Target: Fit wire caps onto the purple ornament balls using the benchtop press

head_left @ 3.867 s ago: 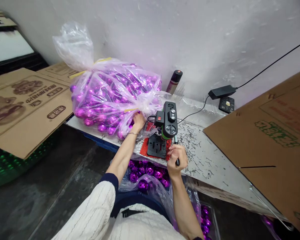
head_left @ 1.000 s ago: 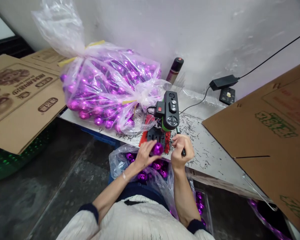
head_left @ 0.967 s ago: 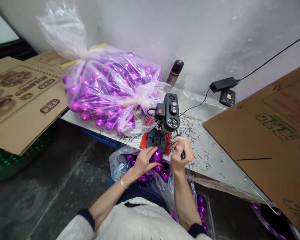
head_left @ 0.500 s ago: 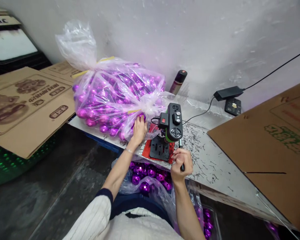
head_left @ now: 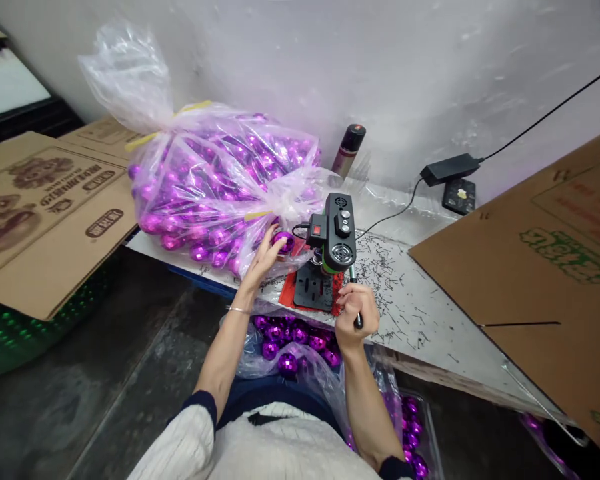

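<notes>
A purple shiny ball (head_left: 283,243) is at the fingertips of my left hand (head_left: 264,259), beside the knot of a clear bag full of purple balls (head_left: 215,193). My right hand (head_left: 357,313) is wrapped round the black-tipped lever (head_left: 359,322) of a small black machine (head_left: 341,230). The machine has a flat black base plate (head_left: 311,289) on a red sheet (head_left: 287,293). Below the table edge, more purple balls (head_left: 287,363) lie in an open clear bag by my lap.
Small dark pins are scattered over the white table (head_left: 430,307). A spray can (head_left: 349,150), a black power adapter (head_left: 450,169) and a phone (head_left: 459,195) are near the wall. Cardboard boxes (head_left: 545,267) stand right and left (head_left: 55,200).
My left hand has drawn back slightly from the bag's knot, its fingers have spread, and the ball shows more. My right hand still grips the lever. The whole view has shifted a little.
</notes>
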Available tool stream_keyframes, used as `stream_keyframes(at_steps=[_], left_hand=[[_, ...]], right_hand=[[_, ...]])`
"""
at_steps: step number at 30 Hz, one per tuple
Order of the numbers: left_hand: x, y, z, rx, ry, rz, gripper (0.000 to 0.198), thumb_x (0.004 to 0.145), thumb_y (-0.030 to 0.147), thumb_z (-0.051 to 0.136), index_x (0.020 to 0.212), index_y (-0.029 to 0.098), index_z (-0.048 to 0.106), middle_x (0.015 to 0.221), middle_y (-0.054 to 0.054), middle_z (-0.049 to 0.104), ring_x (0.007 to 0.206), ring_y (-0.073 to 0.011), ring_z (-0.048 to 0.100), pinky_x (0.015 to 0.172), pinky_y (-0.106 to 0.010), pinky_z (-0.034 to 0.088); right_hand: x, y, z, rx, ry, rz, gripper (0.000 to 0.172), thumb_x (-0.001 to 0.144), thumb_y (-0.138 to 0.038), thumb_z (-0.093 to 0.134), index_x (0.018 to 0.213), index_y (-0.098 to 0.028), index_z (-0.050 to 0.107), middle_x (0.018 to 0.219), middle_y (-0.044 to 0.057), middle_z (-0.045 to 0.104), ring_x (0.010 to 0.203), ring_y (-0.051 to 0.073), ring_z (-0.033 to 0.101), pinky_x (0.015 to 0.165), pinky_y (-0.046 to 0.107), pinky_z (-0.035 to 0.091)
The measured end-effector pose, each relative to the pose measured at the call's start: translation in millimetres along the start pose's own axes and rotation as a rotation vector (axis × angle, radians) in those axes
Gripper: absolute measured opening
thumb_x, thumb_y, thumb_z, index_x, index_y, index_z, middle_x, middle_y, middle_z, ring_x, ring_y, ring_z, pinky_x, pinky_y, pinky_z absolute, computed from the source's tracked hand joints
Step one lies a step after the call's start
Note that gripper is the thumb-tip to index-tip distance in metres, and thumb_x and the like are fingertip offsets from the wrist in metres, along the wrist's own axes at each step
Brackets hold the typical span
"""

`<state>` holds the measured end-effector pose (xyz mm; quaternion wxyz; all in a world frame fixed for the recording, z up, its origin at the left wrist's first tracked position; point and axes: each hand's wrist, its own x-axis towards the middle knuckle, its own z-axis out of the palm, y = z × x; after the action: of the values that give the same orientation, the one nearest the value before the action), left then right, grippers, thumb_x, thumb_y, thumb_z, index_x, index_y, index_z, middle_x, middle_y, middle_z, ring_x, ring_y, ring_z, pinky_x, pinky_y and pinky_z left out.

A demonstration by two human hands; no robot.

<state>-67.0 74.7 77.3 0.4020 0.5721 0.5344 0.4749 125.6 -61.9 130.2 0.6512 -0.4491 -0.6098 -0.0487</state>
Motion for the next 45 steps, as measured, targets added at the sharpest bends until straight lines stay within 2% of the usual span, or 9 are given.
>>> stream_keyframes(at_steps=[3,6,9,12,15,18,27,35,45], left_hand=[[-34,4,-6.7,-0.293,-0.099,-0.129,0.051,0.106,0.056,0.038,0.147,0.029,0.051,0.123,-0.011,0.073,0.089,-0.0226,0.077,0.072,-0.038,0.065],[-60,6,-1.1,-0.473,-0.163,-0.195,0.056,0.097,0.062,0.057,0.142,0.029,0.053,0.119,-0.010,0.073,0.088,-0.0208,0.078,0.075,-0.034,0.065],[-75,4,17.6,-0.456,-0.219,-0.257,0.065,0.082,0.061,0.077,0.132,0.024,0.059,0.106,-0.007,0.074,0.075,-0.0173,0.076,0.065,-0.028,0.061],[-83,-3,39.2,-0.280,-0.164,-0.227,0.065,0.080,0.063,0.078,0.125,0.018,0.064,0.095,-0.006,0.075,0.070,-0.0182,0.074,0.066,-0.031,0.061],[-86,-10,53.1,-0.002,-0.010,-0.004,0.062,0.078,0.057,0.084,0.124,0.019,0.068,0.115,-0.011,0.076,0.107,-0.0281,0.074,0.097,-0.043,0.059],[-87,-16,59.3,0.166,-0.009,0.146,0.062,0.077,0.050,0.087,0.128,0.020,0.067,0.128,-0.013,0.073,0.123,-0.0317,0.067,0.110,-0.049,0.050],[-87,-18,67.6,0.321,-0.108,0.167,0.061,0.087,0.047,0.080,0.139,0.024,0.062,0.126,-0.011,0.075,0.118,-0.0302,0.068,0.110,-0.048,0.046],[-86,-30,70.9,0.303,-0.027,0.214,0.064,0.087,0.048,0.080,0.141,0.021,0.059,0.136,-0.015,0.070,0.125,-0.0332,0.065,0.109,-0.050,0.049],[-84,-29,61.3,0.203,-0.209,0.276,0.067,0.089,0.043,0.078,0.147,0.019,0.053,0.138,-0.016,0.068,0.129,-0.0311,0.065,0.112,-0.048,0.051]], right_hand=[[7,-3,-1,-0.002,-0.003,0.041,0.032,0.100,-0.014,0.048,0.070,-0.022,0.054,0.066,-0.001,0.059,0.067,0.015,0.063,0.063,0.031,0.047],[15,-7,-3,0.004,-0.014,0.060,0.033,0.101,-0.017,0.048,0.069,-0.022,0.054,0.066,-0.001,0.059,0.067,0.015,0.063,0.063,0.031,0.047],[25,-10,-4,0.019,-0.026,0.077,0.033,0.102,-0.018,0.048,0.069,-0.022,0.054,0.066,-0.001,0.059,0.067,0.015,0.062,0.064,0.031,0.047],[34,-13,-4,0.020,-0.038,0.077,0.032,0.102,-0.019,0.049,0.070,-0.022,0.054,0.066,-0.001,0.058,0.066,0.014,0.061,0.063,0.031,0.047],[38,-14,-5,0.025,-0.056,0.051,0.031,0.101,-0.017,0.049,0.071,-0.022,0.054,0.066,-0.001,0.058,0.065,0.013,0.060,0.063,0.030,0.046],[37,-13,-7,0.025,-0.070,0.025,0.029,0.101,-0.015,0.048,0.073,-0.022,0.053,0.068,-0.001,0.059,0.067,0.013,0.060,0.064,0.030,0.046],[28,-10,-8,0.013,-0.083,0.008,0.027,0.099,-0.014,0.047,0.075,-0.022,0.056,0.070,0.000,0.062,0.067,0.014,0.061,0.064,0.031,0.046],[28,-12,-8,0.013,-0.085,-0.009,0.027,0.099,-0.011,0.047,0.076,-0.022,0.054,0.070,0.000,0.061,0.068,0.013,0.060,0.064,0.029,0.047],[24,-9,-8,0.009,-0.077,0.006,0.026,0.100,-0.013,0.046,0.077,-0.022,0.056,0.071,0.000,0.062,0.069,0.014,0.061,0.065,0.030,0.046]])
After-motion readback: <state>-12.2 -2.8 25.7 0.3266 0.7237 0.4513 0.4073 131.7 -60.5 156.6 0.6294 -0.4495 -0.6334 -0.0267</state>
